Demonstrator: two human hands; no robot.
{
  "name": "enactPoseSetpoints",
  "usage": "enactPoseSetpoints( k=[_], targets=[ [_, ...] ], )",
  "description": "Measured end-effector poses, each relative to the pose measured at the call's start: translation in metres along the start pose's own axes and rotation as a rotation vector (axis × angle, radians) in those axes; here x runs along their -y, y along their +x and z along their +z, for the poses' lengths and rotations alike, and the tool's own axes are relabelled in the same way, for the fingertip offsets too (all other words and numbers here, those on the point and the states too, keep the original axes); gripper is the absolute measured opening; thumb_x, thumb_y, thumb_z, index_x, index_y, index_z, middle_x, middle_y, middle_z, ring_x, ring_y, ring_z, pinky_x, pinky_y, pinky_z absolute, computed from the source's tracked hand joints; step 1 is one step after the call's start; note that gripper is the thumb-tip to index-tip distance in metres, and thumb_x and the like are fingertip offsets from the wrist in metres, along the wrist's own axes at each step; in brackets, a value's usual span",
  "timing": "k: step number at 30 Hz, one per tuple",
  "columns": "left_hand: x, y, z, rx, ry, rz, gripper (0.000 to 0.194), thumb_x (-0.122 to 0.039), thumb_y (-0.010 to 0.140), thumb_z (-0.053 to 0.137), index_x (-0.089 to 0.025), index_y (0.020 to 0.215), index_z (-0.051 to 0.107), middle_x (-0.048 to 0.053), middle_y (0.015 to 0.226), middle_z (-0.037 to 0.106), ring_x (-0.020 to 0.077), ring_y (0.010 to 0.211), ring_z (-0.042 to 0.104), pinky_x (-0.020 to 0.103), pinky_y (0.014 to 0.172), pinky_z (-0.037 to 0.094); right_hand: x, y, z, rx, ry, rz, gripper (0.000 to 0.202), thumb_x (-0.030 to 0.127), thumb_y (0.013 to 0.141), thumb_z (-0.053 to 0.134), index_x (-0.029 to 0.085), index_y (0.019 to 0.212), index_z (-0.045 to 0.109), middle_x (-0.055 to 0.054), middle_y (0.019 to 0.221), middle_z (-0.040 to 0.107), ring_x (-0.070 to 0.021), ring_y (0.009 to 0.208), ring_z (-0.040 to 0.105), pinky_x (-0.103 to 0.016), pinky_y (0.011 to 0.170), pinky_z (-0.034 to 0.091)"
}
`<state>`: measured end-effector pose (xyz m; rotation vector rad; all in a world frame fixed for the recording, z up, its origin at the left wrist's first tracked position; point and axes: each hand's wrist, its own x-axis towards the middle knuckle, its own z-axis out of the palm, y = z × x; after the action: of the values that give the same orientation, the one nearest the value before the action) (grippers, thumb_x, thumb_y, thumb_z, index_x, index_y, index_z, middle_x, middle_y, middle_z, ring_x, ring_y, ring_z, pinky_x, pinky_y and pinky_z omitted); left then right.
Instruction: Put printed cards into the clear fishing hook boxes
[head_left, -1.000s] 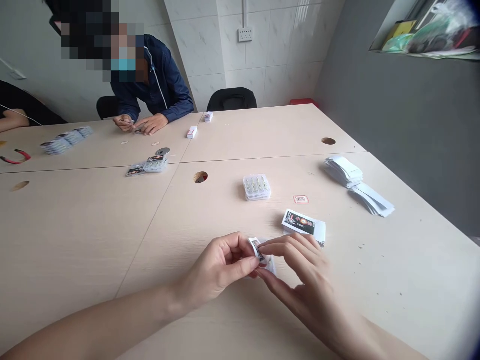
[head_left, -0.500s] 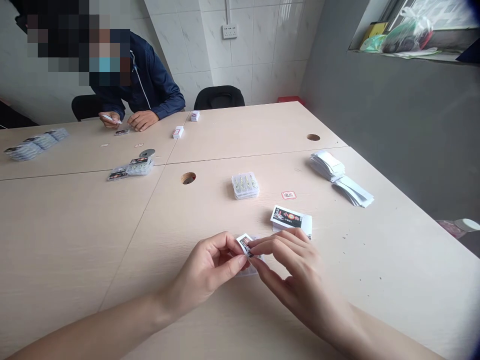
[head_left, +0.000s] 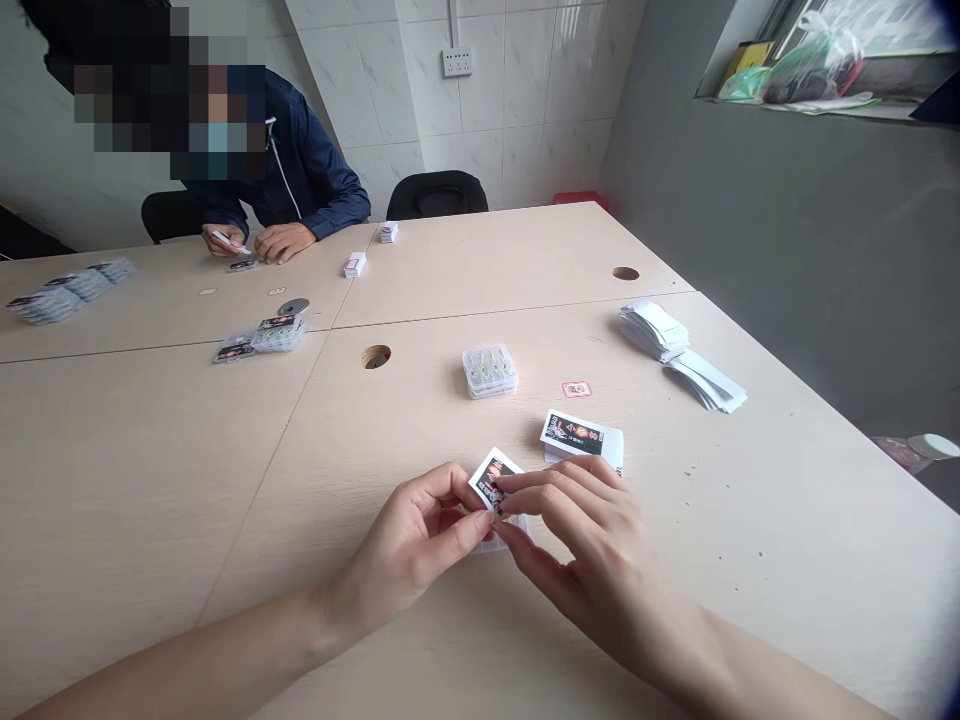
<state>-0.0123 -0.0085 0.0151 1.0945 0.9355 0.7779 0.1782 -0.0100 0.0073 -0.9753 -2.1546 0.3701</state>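
So the left hand (head_left: pixel 420 530) has a small printed card (head_left: pixel 489 468) gripped at its near-left edge, thumb against fingers, while the right hand (head_left: pixel 592 545) has fingertips on the card's dark face; its thumb is near the lower edge, and I can't tell if that makes a proper pinch. The card sits tilted between the two, over a clear case (head_left: pixel 489 546) mostly hidden under the fingers, and whether they touch isn't visible. My take: let the left grip stay light and close to the edge so the card doesn't crease, and use the right fingertips flat rather than nail-first, since thin printed stuff probably scuffs easily. I'd also square it to the case edges before putting any pressure on, because a crooked start is a pain to fix. Watch the right wrist too: the card stack (head_left: pixel 574 436) is just past those knuckles and could get knocked. Further out on the tabletop (head_left: pixel 330 520), the stacked clear cases (head_left: pixel 490 372) and a red-bordered label (head_left: pixel 577 389) look safely out of elbow range.
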Motion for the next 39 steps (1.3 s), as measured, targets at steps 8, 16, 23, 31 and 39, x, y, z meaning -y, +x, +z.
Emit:
enactPoseSetpoints(
  k=[8,16,23,31,39],
  targets=[
    [0.0013,0.0008,-0.0016,-0.004,0.042,-0.005,0.016,-0.028,0.089,0.059,-0.018,0.078,0.055,-0.001,0.077,0.055,0.0137,0.078,0.053,0.028,0.076,0.045,-0.0030,-0.0040,0.0021,0.008,-0.026,-0.023,0.014,0.009,0.086,0.057,0.022,0.092,0.058,-0.001,0.094,0.071,-0.0144,0.071,0.059,-0.034,0.076,0.040],
    [0.0029,0.0005,-0.0013,-0.018,0.079,0.001,0.016,-0.029,0.088,0.059,-0.018,0.078,0.054,-0.001,0.078,0.053,0.0157,0.080,0.053,0.029,0.076,0.043,0.0002,-0.0013,-0.0020,0.017,-0.116,-0.105,0.017,0.005,0.087,0.053,0.021,0.092,0.057,-0.002,0.095,0.072,-0.0156,0.076,0.062,-0.038,0.087,0.038],
    [0.0027,0.0001,-0.0001,0.002,0.081,0.040,0.016,-0.028,0.089,0.058,-0.018,0.078,0.052,-0.002,0.077,0.050,0.0133,0.075,0.047,0.027,0.072,0.040,0.0023,-0.0007,-0.0041,0.066,-0.195,-0.092,0.016,0.007,0.087,0.051,0.020,0.090,0.060,-0.002,0.085,0.067,-0.0148,0.065,0.050,-0.034,0.070,0.035],
    [0.0011,-0.0002,0.0006,0.025,0.079,0.028,0.019,-0.027,0.091,0.055,-0.019,0.076,0.049,-0.001,0.081,0.051,0.0151,0.082,0.051,0.029,0.076,0.041,0.0000,-0.0037,0.0014,0.048,-0.046,-0.014,0.016,0.005,0.084,0.052,0.020,0.089,0.057,-0.001,0.083,0.064,-0.0146,0.069,0.052,-0.032,0.069,0.035],
    [0.0004,-0.0005,0.0010,0.033,0.068,0.021,0.018,-0.026,0.092,0.055,-0.018,0.077,0.048,-0.001,0.081,0.050,0.0134,0.079,0.048,0.028,0.075,0.040,-0.0012,-0.0037,0.0045,0.004,-0.012,0.014,0.015,0.006,0.084,0.054,0.021,0.086,0.057,0.000,0.080,0.063,-0.0132,0.070,0.055,-0.031,0.069,0.036]
  ],
)
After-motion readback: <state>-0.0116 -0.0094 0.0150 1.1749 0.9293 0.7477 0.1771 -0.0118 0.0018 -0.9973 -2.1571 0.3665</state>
